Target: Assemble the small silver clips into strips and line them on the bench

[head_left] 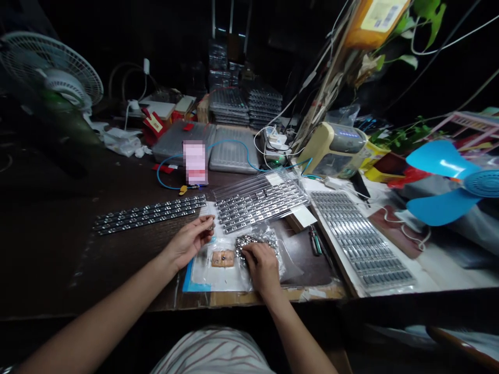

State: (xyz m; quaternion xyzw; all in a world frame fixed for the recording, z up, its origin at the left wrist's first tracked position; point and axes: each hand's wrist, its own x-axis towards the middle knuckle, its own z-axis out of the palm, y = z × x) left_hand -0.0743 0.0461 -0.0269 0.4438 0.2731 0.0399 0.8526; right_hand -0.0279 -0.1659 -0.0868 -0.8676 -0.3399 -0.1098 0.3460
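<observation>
My left hand [192, 238] is closed, with a small shiny metal piece [211, 224] pinched at its fingertips by the corner of a clear plastic tray [257, 200]. Rows of small metal parts fill much of that tray. My right hand [264, 266] reaches into an open plastic bag [278, 244] holding a heap of small metal parts [245, 242]; its fingers are bent down on the heap, and whatever they grip is hidden. Between my hands a small wooden block [222, 258] with a dark spot in its middle lies on a white and blue sheet [197, 283].
Strips of metal parts [150, 214] lie on the left. A filled tray [362, 241] rests on the right board, near a blue-bladed fan [448, 182]. A phone [195, 162], a blue cable [159, 174] and stacked trays [229, 106] are behind. Screwdrivers [315, 241] lie right of the bag.
</observation>
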